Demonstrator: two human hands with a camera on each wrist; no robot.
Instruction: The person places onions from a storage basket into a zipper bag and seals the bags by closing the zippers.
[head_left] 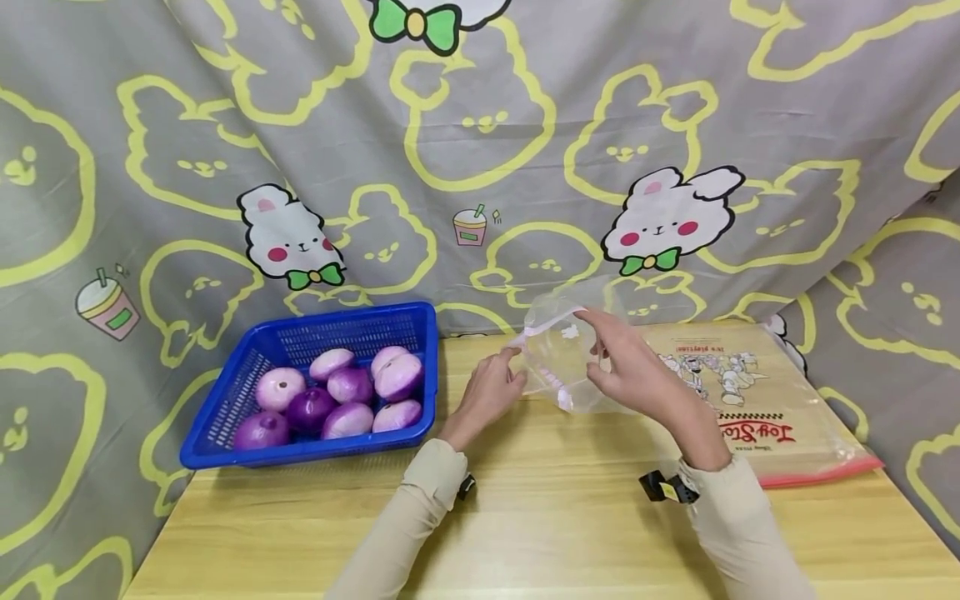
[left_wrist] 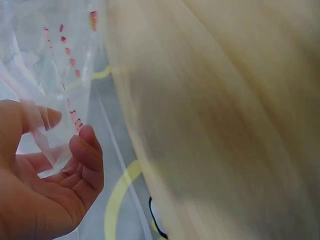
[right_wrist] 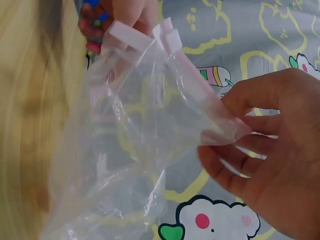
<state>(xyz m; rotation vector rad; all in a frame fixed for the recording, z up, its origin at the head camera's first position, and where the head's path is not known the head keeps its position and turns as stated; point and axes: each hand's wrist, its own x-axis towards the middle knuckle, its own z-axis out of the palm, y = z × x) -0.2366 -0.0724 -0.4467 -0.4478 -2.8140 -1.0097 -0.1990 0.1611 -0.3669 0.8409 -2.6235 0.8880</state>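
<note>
Right of the basket [head_left: 300,457], left hand [head_left: 487,387] and right hand [head_left: 630,367] grip a clear bag [head_left: 558,354] with half-curled fingers, likely to spread its mouth.

Purple onions [head_left: 311,410]: nine are seen at centre left of the head view.
Blue basket [head_left: 315,452]: one is counted there.
Left hand [head_left: 489,387] and right hand [head_left: 641,371]: two are counted near the centre.
Clear bag [head_left: 553,354]: one is seen at the centre.
Printed bag [head_left: 795,367]: one is seen at right.
Black wrist devices [head_left: 666,487]: two are counted, lower centre and lower right.
</note>
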